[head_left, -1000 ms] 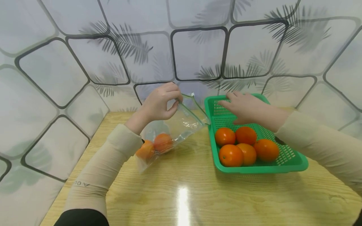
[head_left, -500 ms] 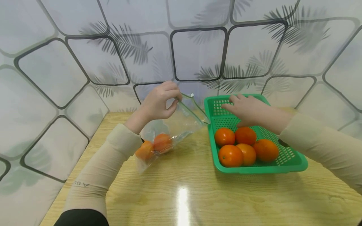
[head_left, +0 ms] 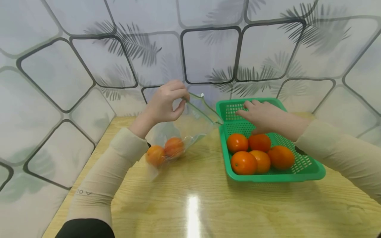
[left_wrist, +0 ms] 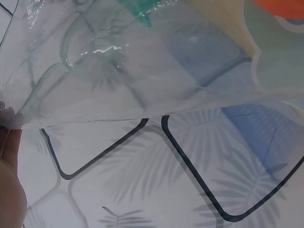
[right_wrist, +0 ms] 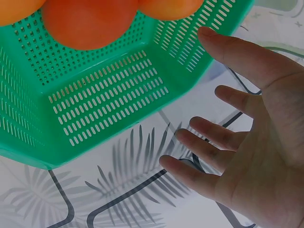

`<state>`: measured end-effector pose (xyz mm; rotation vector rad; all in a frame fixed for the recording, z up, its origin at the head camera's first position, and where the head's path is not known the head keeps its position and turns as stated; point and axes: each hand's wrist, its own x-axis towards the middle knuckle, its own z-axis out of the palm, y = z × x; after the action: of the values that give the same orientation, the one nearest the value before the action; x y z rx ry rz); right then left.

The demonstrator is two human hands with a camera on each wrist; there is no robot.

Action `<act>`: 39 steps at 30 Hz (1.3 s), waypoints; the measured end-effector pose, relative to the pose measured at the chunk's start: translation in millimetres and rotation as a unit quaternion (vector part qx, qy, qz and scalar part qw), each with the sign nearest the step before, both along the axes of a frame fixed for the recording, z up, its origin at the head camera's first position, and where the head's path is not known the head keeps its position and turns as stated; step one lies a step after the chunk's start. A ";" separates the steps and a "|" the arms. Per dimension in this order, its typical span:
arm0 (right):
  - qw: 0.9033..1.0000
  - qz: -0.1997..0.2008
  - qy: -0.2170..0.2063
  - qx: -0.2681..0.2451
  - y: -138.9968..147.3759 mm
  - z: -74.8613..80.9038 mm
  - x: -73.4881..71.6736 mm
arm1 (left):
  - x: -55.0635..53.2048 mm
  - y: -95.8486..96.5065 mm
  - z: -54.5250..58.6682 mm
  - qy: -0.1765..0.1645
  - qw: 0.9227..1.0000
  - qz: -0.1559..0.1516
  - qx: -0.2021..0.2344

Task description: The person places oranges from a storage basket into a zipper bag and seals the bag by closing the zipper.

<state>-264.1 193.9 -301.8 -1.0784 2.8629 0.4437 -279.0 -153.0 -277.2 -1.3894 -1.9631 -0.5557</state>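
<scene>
My left hand (head_left: 168, 100) pinches the top edge of a clear zip bag (head_left: 194, 127) with a green seal, whose mouth gapes toward the basket. Two oranges (head_left: 174, 147) lie low in the bag. In the left wrist view, the clear plastic (left_wrist: 109, 90) stretches from the fingertips at the left edge. Over the green plastic basket (head_left: 274, 178), my right hand (head_left: 265, 115) hovers with its fingers spread and holds nothing. Several oranges (head_left: 244, 163) are grouped at the near end of the basket. The right wrist view shows the open palm (right_wrist: 256, 161) beside the basket rim.
The light wooden table (head_left: 166, 205) reaches forward to a patterned backdrop (head_left: 211, 56) with leaf prints, which also rises along the left side. The basket's left rim stands close to the bag's mouth.
My left hand has risen slightly, and the bag with its oranges has shifted a little up and right. My right hand has moved slightly right over the basket, still holding nothing.
</scene>
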 end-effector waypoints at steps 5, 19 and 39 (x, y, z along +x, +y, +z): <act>1.000 -0.006 -0.009 0.006 2.7 -0.5 1.3 | 0.4 -1.1 -0.8 -0.001 1.000 -0.001 0.005; 0.999 -0.009 -0.044 0.000 11.6 -9.9 3.7 | 2.8 -0.3 -5.0 -0.010 1.000 0.022 -0.010; 0.994 -0.037 -0.097 -0.021 25.4 -31.6 9.0 | 4.4 2.4 -6.4 -0.030 0.999 0.009 -0.017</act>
<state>-255.1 219.3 -333.4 -0.9590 2.7414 0.2600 -274.6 -150.6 -283.6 -1.3888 -2.0398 -0.5624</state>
